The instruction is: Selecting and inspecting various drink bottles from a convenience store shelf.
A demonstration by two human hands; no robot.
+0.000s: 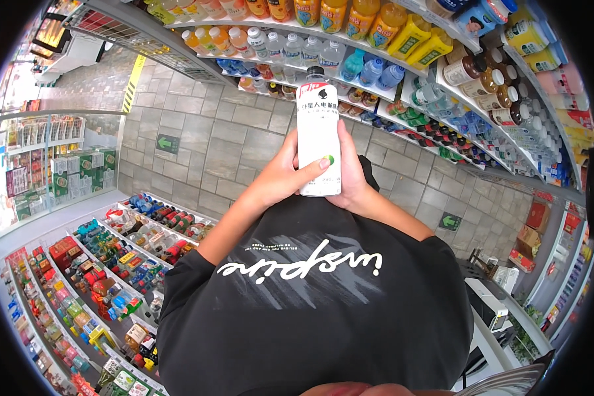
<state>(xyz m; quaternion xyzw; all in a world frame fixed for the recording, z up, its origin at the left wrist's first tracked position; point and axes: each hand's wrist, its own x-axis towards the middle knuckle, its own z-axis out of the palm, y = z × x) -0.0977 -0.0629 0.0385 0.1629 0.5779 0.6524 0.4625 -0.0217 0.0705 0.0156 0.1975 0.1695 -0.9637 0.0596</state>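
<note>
A white drink bottle (318, 138) with a dark cap and a red patch near its top stands upright between my two hands, in front of my black T-shirt. My left hand (285, 170) grips its lower left side, the thumb laid across the front of the label beside a small green mark. Round the right side of the bottle curls my right hand (352, 168), its fingers mostly hidden behind it.
Ahead, shelves hold orange juice bottles (360, 16), clear water bottles (312, 49) and brown-lidded jars (480, 86). More stocked shelves (105, 264) stand at the lower left. Grey floor tiles (204, 125) carry green arrow signs (168, 143). Cardboard boxes (528, 241) sit at the right.
</note>
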